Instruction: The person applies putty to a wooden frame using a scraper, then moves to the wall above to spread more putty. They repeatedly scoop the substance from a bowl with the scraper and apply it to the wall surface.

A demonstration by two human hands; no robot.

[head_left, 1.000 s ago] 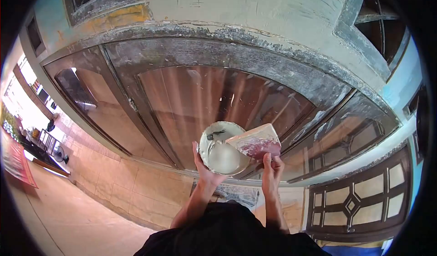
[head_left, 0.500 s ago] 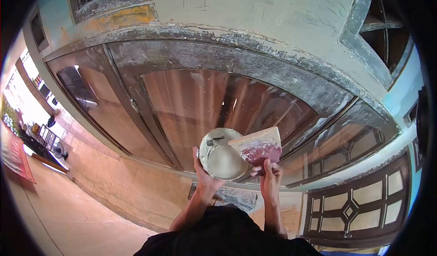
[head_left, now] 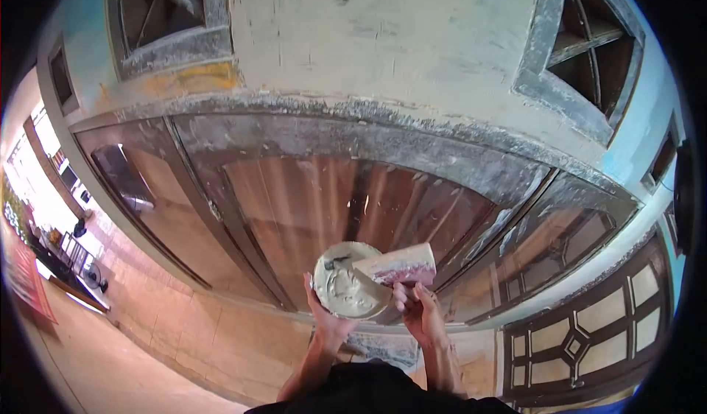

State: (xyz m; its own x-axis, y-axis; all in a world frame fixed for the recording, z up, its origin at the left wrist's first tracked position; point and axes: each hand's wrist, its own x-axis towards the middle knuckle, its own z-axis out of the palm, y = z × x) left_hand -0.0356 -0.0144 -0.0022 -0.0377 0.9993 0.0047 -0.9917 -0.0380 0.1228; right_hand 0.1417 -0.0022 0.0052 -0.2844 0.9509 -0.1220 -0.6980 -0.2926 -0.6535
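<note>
My left hand (head_left: 331, 320) grips a round bowl (head_left: 318, 296) from its left and underside, holding it up in front of the glazed door. Pale grey, creamy putty (head_left: 346, 289) with ridges and lumps on its surface fills the inside. A small dark patch (head_left: 329, 264) shows near the bowl's upper left wall. In my right hand (head_left: 421, 312), fingers closed around its lower part, is a wide putty spreader (head_left: 401, 265) with a pale blade and a reddish, putty-smeared grip. The blade's left corner overlaps the bowl's right rim in this view.
Ahead stands a brown wooden door with glass panes (head_left: 309, 208), its worn frame (head_left: 294, 135) smeared grey. Above it is a filler-streaked wall (head_left: 383, 46) between lattice openings (head_left: 589, 46). A patterned panel (head_left: 574, 348) is at lower right; a fan (head_left: 93, 275) stands far left.
The view has tilted upward, showing more wall. The spreader has tipped flatter and sits farther over the bowl. The putty surface, smooth before, now looks ridged. Both hands keep their holds.
</note>
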